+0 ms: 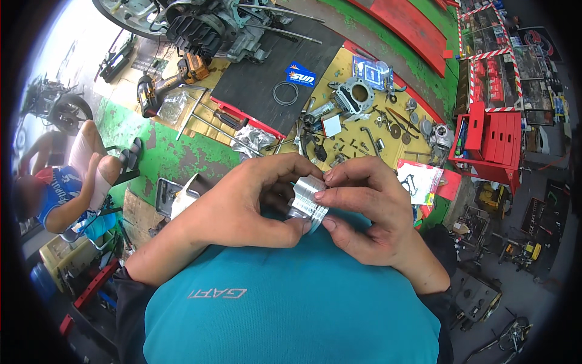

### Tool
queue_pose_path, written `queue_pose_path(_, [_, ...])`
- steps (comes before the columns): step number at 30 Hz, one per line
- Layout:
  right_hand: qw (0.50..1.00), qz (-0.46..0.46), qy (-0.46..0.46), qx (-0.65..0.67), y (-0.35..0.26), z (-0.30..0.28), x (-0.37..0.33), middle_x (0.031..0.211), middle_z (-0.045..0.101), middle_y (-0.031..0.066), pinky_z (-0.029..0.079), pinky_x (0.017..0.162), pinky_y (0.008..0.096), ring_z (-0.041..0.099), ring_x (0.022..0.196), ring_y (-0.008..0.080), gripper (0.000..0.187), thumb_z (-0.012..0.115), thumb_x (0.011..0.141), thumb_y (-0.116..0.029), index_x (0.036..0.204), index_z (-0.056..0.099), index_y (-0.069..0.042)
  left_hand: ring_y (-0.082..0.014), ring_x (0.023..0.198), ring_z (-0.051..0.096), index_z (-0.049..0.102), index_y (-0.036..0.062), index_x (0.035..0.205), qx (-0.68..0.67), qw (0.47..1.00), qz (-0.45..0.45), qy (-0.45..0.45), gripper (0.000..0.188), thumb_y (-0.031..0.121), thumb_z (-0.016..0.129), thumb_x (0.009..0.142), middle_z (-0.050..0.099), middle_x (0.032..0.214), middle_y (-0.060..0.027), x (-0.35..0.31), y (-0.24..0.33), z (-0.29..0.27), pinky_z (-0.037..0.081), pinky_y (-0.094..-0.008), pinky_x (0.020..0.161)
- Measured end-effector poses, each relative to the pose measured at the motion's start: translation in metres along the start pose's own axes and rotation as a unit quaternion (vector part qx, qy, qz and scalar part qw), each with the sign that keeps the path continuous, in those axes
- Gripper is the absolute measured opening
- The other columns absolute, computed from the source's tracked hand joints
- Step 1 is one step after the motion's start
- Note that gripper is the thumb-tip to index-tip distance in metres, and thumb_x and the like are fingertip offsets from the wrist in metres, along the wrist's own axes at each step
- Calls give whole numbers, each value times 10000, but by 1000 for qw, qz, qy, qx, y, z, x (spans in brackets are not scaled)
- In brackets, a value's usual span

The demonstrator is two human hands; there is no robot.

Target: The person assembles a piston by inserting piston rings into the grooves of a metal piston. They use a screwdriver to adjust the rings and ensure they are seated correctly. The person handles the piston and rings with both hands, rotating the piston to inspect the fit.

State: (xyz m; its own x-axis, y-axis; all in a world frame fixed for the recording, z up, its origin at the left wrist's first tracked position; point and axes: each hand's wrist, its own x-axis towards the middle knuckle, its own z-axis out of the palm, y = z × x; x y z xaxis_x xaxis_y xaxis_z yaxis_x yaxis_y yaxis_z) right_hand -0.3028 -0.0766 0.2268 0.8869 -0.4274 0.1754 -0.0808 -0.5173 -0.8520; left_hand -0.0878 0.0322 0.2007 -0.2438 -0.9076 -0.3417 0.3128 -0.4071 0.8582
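Note:
A silver piston (307, 193) with grooves around one end is held between both hands, close in front of my chest. My left hand (254, 200) is closed around its left side, thumb on the lower edge and index finger across the top. My right hand (373, 209) pinches the grooved end from the right with thumb and fingertips. Whether a ring sits in the grooves is too small to tell. Beyond my hands, thin metal rings (285, 93) lie on a black mat beside a blue packet (300, 75).
An engine (206, 36) stands at the back. A cylinder block (354, 96), bolts and small parts lie on yellow card. A cordless drill (173, 82) and T-shaped wrench (193, 113) are left. A red tool cabinet (492, 142) stands right. Another person (66, 182) sits at far left.

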Motion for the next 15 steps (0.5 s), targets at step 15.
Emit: queue_pose_path(15, [999,-37,33,-17,6,6,0,1298,566,167,562,921,399,613,1181,312,791,958,656,-110,1370,618,-91,-163,1154,660,570,-35,1355,-14,997,60,44,649,-12,811,754,657,1273,-111,-4,2,2,561,-319,928])
